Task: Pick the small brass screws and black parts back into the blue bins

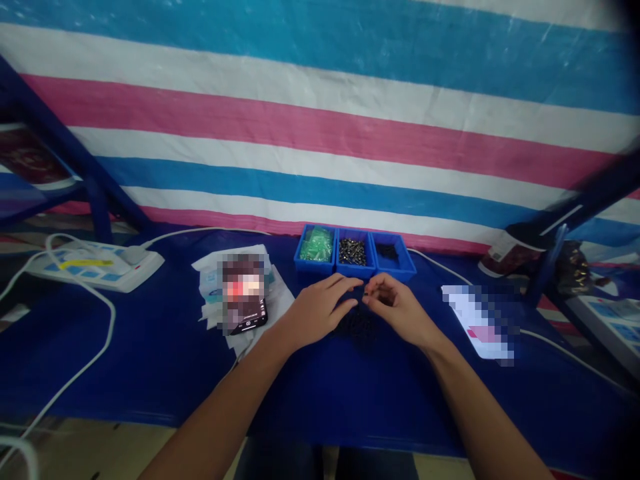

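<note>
My left hand (324, 308) hovers over the blue table, fingers stretched forward and thumb apart, with nothing visible between them. Facing it, my right hand (397, 305) is closed in a pinch, fingers curled; a tiny dark thing seems to be at the fingertips, too small to make out. Beneath both hands lies a pile of small black pieces (357, 328). Just beyond stand three joined blue bins: the left bin holds small green clear pieces (317, 245), the middle one small metallic pieces (353, 252), and the right one some black pieces (387, 252).
A lit phone (256, 321) rests on white packaging (210, 273) at left; another phone (480, 327) lies at right. White power strips (145, 267) with cables sit at both sides. A cup (510, 253) leans by the right frame bar. Striped sheeting (320, 133) hangs behind.
</note>
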Motion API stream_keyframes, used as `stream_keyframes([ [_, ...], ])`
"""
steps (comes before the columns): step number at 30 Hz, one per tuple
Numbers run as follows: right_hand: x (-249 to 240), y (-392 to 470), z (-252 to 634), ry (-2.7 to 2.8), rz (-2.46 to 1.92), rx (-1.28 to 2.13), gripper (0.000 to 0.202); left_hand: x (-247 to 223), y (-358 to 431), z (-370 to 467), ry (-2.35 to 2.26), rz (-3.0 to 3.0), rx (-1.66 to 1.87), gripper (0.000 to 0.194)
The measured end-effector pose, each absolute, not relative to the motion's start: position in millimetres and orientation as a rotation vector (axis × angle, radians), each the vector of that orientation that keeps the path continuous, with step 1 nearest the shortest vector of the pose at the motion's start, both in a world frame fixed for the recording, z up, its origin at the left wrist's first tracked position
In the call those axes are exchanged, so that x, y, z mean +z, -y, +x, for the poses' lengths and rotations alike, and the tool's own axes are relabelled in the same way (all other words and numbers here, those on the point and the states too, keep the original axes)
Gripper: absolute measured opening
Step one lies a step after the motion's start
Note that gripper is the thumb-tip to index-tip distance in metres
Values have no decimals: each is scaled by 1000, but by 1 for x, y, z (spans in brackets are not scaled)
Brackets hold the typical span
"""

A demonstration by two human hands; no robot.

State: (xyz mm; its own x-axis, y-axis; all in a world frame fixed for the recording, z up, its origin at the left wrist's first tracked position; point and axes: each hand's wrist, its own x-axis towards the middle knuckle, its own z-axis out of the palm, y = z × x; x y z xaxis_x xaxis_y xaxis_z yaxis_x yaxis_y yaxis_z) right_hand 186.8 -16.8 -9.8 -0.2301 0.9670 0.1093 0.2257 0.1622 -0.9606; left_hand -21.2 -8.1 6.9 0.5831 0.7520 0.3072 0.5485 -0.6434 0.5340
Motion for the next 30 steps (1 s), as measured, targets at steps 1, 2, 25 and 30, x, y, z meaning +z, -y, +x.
stream_keyframes([
  [1, -10, 17, 186, 1603, -1163, 1140, 17, 7, 8, -21, -1039, 2420, 745, 32],
  [2, -10, 18, 186, 1597, -1164, 1137, 17, 7, 8, -21, -1038, 2407, 754, 31],
  [25, -2, 23, 178, 1709, -1148, 994, 28, 9, 7, -18, -1041, 2225, 752, 23],
  [30, 0, 21, 180, 1684, -1188, 951, 34, 11, 8, -19, -1058, 2176, 787, 21],
])
